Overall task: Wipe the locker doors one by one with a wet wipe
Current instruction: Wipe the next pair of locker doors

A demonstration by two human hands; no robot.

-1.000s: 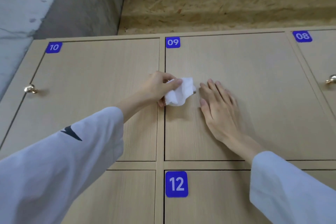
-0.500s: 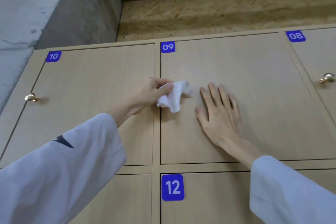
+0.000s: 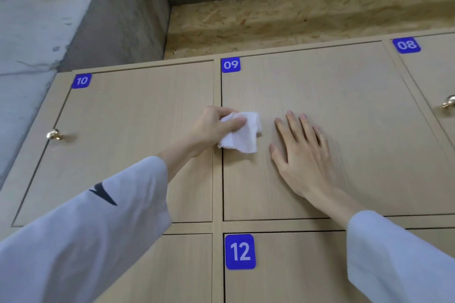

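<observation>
Gripping the wet wipe (image 3: 241, 131), left hand (image 3: 211, 128) works locker door 09 (image 3: 344, 106)

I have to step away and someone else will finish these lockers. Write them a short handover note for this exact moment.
Left hand: grips the crumpled wet wipe, held at the left edge of door 09.
Right hand: flat and open, fingers spread, pressing on door 09 just right of the wipe.
Doors in view: door 10, 09, door 08 in the top row, door 12 below; all closed.
Done: cannot tell from this frame which doors are already clean.
Left: wipe across door 09, then go on to the other doors one at a time.
</observation>
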